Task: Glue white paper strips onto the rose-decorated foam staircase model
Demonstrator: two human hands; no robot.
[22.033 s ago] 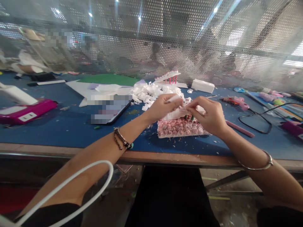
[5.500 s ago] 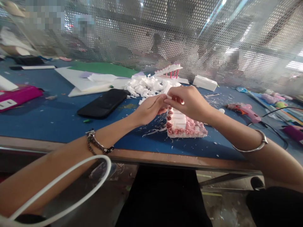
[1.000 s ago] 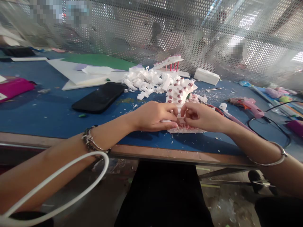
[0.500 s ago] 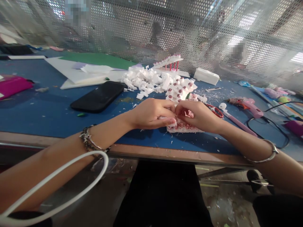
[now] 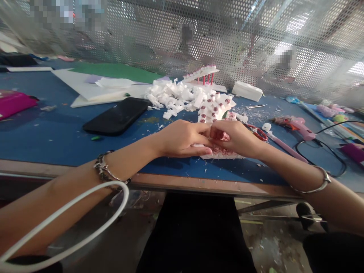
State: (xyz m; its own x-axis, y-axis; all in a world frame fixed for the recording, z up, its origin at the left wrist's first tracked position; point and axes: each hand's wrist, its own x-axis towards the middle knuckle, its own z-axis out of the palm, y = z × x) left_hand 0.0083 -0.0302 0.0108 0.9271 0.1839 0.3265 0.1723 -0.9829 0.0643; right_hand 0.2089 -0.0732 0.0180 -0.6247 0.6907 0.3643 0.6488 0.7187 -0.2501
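Note:
My left hand (image 5: 184, 139) bends over a white craft model, its thumb stretched along the model's near side. A small white piece (image 5: 198, 145) shows between this thumb and the curled fingers. Meeting the left fingertips, my right hand (image 5: 234, 136) is closed in a pinch; what lies in it is hidden. Under both hands is the base (image 5: 224, 153) of the model, lined with reddish-pink rosettes. Behind them rises its white upper part (image 5: 214, 108), dotted with dark red rosettes.
White paper scraps (image 5: 173, 94) are heaped behind a black phone (image 5: 116, 116). To the right lie red-handled scissors (image 5: 258, 132), a pink stick-like tool (image 5: 284, 143) and a pink glue gun (image 5: 303, 128) with its black cord. A perforated metal screen (image 5: 153, 41) stands behind the table.
My left thumb and fingers have shifted slightly, the thumb now straighter and lower. The right hand keeps its pinch at nearly the same place. The view has moved very little.

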